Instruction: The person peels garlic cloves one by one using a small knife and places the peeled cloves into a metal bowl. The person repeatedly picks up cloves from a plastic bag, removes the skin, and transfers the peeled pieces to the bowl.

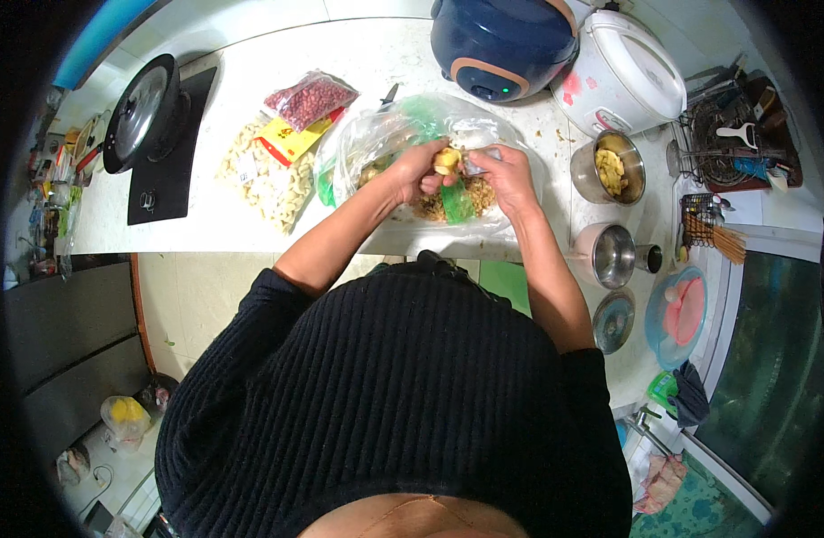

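My left hand point(418, 171) holds a small yellow piece of peeled food point(447, 161), its kind unclear, over an open clear plastic bag. My right hand point(507, 176) grips a flat, greyish-silver tool point(484, 161) close against that piece; the tool's kind cannot be told. Brown scraps point(480, 195) lie in the clear bag point(371, 141) below both hands, with green plastic point(457, 203) among them. To the right, a steel pot point(583, 176) contains similar yellow pieces point(610, 171). A knife point(390, 94) lies partly visible behind the bag.
Bags of red peanuts point(311, 101) and pale cashew-like nuts point(270, 195) lie left of the hands, near a pan point(143, 114) on a black cooktop point(163, 181). A blue cooker point(502, 47) and a white rice cooker point(620, 74) stand behind. An empty-looking saucepan point(610, 255) stands right.
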Demonstrator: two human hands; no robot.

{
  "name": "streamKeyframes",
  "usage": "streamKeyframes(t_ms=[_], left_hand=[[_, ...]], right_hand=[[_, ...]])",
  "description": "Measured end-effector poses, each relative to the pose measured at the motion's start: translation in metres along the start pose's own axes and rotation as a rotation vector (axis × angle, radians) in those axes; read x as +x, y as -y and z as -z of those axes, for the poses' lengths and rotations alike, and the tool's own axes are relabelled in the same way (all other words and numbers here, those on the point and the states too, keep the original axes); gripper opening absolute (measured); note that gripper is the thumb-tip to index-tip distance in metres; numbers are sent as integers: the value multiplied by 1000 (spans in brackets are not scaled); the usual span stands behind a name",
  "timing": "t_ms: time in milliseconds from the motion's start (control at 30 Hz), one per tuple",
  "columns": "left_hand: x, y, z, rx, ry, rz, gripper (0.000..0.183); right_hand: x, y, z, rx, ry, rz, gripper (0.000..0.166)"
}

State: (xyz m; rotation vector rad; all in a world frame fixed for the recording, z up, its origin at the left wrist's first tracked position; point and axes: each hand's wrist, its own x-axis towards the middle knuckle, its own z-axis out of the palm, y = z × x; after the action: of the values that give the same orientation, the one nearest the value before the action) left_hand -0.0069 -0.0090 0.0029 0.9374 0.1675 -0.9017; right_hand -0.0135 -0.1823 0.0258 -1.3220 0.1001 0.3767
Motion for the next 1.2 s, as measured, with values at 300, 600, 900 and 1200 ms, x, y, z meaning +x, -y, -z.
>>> streamKeyframes(t_ms=[300,600,900,1200], left_hand=[[-4,3,-7,-41,-158,-113,27],[-9,-3,-23,650,-388,-582,34],[-10,6,-24,-74,-206,-251,39],[0,14,-13,-294,-43,-50,44]], right_hand=[[-3,-9,-3,-33,-96,106,9],[-10,-5,-6,-29,46,12,15],[-18,-1,-7,2,2,67,20],[-17,-2,0,265,2,10,6]])
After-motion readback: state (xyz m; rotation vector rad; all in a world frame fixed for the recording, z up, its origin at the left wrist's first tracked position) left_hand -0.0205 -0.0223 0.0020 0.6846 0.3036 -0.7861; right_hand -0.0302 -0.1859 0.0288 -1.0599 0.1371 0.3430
